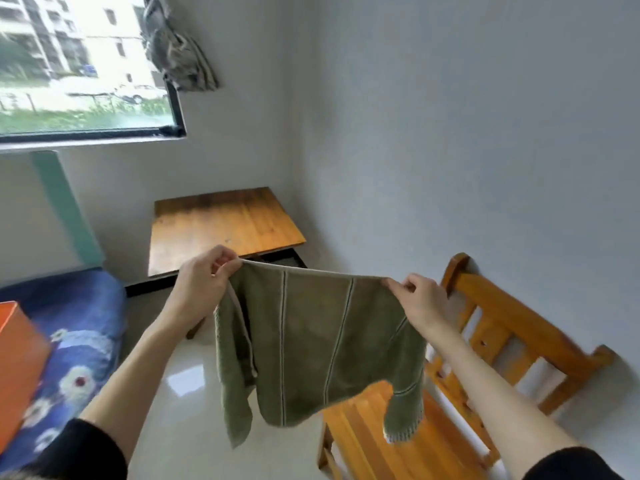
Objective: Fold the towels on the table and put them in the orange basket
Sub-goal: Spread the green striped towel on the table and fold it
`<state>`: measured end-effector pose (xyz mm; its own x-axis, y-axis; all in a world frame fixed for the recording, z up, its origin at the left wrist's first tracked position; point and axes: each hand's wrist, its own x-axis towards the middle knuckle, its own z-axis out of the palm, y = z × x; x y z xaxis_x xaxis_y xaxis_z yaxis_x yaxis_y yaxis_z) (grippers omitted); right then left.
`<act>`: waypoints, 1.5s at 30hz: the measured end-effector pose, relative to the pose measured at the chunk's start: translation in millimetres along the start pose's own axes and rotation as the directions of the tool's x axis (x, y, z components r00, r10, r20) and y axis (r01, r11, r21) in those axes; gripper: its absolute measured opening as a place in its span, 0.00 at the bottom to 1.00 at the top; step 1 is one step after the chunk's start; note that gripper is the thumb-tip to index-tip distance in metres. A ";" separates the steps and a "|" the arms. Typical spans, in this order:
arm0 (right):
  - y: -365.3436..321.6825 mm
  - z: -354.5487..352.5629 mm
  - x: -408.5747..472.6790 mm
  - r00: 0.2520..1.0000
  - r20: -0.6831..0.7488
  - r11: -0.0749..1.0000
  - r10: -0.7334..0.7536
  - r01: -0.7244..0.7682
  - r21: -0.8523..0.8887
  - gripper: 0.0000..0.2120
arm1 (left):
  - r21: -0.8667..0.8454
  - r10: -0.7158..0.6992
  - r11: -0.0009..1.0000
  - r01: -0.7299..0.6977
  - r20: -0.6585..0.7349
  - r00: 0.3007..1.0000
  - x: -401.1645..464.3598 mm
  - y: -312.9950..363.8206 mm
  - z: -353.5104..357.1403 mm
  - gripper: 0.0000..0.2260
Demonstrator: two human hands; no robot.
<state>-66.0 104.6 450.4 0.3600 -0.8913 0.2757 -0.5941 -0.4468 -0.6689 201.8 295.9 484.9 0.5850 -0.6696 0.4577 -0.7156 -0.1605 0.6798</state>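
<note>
A person holds up an olive-green towel (311,344) in mid-air with both hands, seen from a camera on their head looking forward and down. The towel is soft and slightly fuzzy, crossed by thin pale stripes with dark edging that run from its top edge down to its bottom edge. It hangs stretched between the hands along its top edge, and its lower part droops in uneven folds, with one side flap hanging lower on the left and a corner with a pale stitched border hanging on the right.

The left hand (204,282) pinches the towel's upper left corner, its fingers (221,263) curled around the cloth. The right hand (420,301) pinches the upper right corner between thumb and fingertips. Both forearms are bare, with dark sleeves at the bottom of the view.

The towel hangs above a glossy pale floor (187,372), in front of a small wooden table (221,223) that stands in the corner of the room. A wooden chair (485,344) with a slatted back sits just below and to the right of the towel. On the left is a bed with a blue flowered cover (79,344), and the orange basket (19,358) rests on it at the left edge of the view. The walls are plain and pale. A window (83,64) at upper left shows buildings and greenery outside, with a bunched curtain (180,53) beside it.
</note>
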 end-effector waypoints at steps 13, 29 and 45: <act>-125.6 199.9 170.4 0.964 0.189 0.982 -0.186 0.186 0.021 0.08 | 0.123 -0.256 0.957 0.264 -0.076 0.964 136.8 -198.0 -76.2 0.06; -174.8 400.1 426.3 0.912 0.364 0.948 -0.192 0.268 -0.172 0.13 | 0.289 -0.446 0.860 0.420 0.026 0.895 335.9 -373.7 -29.2 0.03; -181.9 600.2 632.3 0.901 0.428 0.878 -0.067 0.257 -0.404 0.12 | 0.240 -0.516 0.848 0.472 0.174 0.839 554.3 -585.5 73.5 0.04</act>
<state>701.4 -331.4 332.1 0.6724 -0.7402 -0.0024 -0.7194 -0.6527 -0.2374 917.0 -34.6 298.4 0.7936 -0.6048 -0.0664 -0.4226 -0.6264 0.6550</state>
